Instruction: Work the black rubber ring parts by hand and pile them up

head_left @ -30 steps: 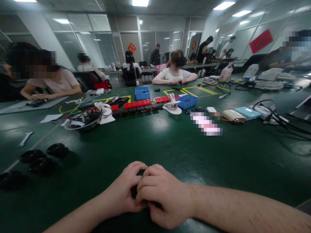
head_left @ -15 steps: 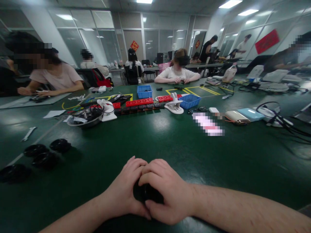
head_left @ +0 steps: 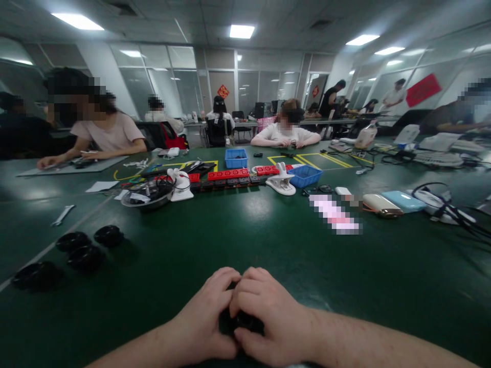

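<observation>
My left hand [head_left: 212, 318] and my right hand [head_left: 273, 318] meet low in the middle of the view, fingers curled round a dark, rounded black part [head_left: 245, 321]. Only a piece of it shows between the thumbs and fingers; the rest is hidden, so its kind cannot be made out. The fingertips of both hands touch above it, near the green table [head_left: 184, 245]. Off to the left stand several glossy black round pieces [head_left: 85, 258] with raised rims, apart from my hands.
Across the table lie a metal bowl of black parts [head_left: 148, 200], red power strips [head_left: 229, 174], white clips [head_left: 282, 182] and blue bins [head_left: 306, 177]. A small wrench [head_left: 62, 215] lies left. Power banks [head_left: 383, 206] and cables are at right. Other people sit around the table.
The view has tilted up and turned slightly left, so things on the table appear lower and further right. Both hands keep their hold on the black part, with little change in grip.
</observation>
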`<move>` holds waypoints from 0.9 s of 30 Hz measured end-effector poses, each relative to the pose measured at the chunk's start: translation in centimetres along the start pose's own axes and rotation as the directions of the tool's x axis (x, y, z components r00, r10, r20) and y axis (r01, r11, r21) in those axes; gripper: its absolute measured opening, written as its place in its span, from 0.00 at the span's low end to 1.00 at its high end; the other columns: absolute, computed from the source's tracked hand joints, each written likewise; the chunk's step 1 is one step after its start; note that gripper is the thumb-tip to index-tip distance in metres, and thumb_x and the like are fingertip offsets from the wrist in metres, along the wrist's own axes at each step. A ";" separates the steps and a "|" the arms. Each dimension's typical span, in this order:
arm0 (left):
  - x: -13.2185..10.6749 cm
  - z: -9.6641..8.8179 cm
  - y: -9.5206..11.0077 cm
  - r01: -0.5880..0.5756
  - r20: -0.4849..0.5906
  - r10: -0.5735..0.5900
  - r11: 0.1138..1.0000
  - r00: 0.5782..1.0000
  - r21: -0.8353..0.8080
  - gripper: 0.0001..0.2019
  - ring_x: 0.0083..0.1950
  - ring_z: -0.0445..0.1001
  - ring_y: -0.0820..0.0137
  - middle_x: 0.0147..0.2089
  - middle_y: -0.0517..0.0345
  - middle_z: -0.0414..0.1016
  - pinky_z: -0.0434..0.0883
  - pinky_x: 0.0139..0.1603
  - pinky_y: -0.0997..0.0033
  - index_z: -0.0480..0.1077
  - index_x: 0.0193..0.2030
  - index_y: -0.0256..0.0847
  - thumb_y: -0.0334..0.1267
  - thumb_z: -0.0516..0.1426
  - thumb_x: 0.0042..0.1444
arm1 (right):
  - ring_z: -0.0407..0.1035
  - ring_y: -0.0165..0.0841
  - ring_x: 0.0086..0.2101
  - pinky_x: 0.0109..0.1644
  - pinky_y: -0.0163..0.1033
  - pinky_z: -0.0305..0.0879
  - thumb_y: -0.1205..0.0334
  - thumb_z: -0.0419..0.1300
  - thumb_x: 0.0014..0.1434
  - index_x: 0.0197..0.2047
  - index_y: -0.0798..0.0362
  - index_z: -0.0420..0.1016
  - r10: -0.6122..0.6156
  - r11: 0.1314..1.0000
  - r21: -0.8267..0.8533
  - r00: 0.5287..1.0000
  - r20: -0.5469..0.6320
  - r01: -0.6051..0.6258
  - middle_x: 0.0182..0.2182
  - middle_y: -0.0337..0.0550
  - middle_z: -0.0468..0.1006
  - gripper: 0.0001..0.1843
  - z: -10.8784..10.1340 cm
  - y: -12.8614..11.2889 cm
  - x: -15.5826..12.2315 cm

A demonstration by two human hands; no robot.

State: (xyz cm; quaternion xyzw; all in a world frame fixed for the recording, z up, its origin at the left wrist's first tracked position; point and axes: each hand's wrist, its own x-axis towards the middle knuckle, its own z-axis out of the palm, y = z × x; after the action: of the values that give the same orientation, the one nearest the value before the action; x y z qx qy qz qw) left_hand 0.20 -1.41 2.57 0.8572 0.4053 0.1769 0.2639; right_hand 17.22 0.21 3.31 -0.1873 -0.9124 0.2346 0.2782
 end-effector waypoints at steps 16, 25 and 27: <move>-0.3 -0.2 0.0 0.091 -0.004 -0.091 0.994 0.996 0.062 0.29 0.51 0.64 0.58 0.47 0.52 0.66 0.43 0.64 0.45 0.65 0.44 0.40 0.52 0.65 0.35 | 0.61 0.34 0.35 0.40 0.41 0.55 0.47 0.58 0.50 0.36 0.54 0.66 0.052 0.999 -0.004 0.995 -0.088 -0.053 0.33 0.42 0.71 0.19 -0.1 -0.3 -0.1; -0.7 0.5 -0.1 0.051 -0.080 -0.046 0.997 0.996 0.062 0.15 0.47 0.64 0.63 0.42 0.59 0.65 0.46 0.63 0.51 0.69 0.32 0.42 0.38 0.65 0.34 | 0.61 0.33 0.33 0.38 0.39 0.55 0.63 0.64 0.42 0.29 0.54 0.67 0.084 0.996 -0.035 0.996 0.020 -0.083 0.28 0.38 0.70 0.11 -0.1 -0.4 0.3; -0.6 0.2 -0.5 0.002 -0.057 0.002 0.998 0.998 0.067 0.15 0.49 0.63 0.62 0.44 0.60 0.65 0.52 0.61 0.55 0.70 0.31 0.43 0.37 0.66 0.33 | 0.62 0.33 0.34 0.39 0.40 0.56 0.63 0.61 0.43 0.30 0.54 0.68 0.054 0.999 0.000 0.997 0.047 -0.054 0.29 0.39 0.70 0.08 -0.3 -0.5 0.5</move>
State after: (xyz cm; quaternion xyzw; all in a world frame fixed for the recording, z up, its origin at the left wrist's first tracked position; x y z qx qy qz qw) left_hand -0.38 -1.69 2.00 0.8602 0.4182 0.1875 0.2236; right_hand 16.93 0.10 3.99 -0.2060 -0.9133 0.2468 0.2502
